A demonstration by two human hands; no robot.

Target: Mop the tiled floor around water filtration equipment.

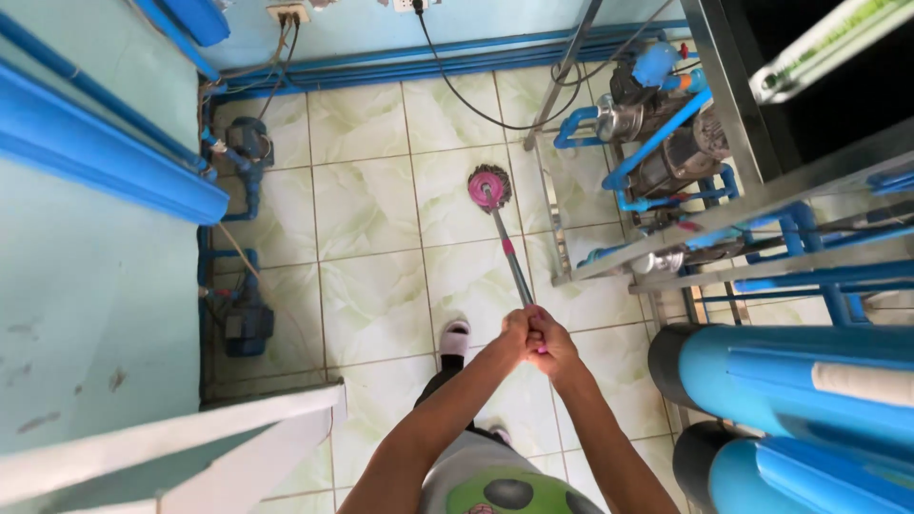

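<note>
Over the pale tiled floor, we see the left hand and right hand clenched together around the mop handle. Its pink mop head rests on the tiles near the metal frame with blue pipes.

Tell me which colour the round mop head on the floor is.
Pink centre, darker fringe: the mop head, head view.

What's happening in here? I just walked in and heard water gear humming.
A person stands on the tiled floor and grips a mop handle with both hands, the left hand and right hand clasped together at its top end. The round pink mop head rests on the tiles ahead of their feet, between blue pumps by the left wall and a pipe rack on the right.
</note>
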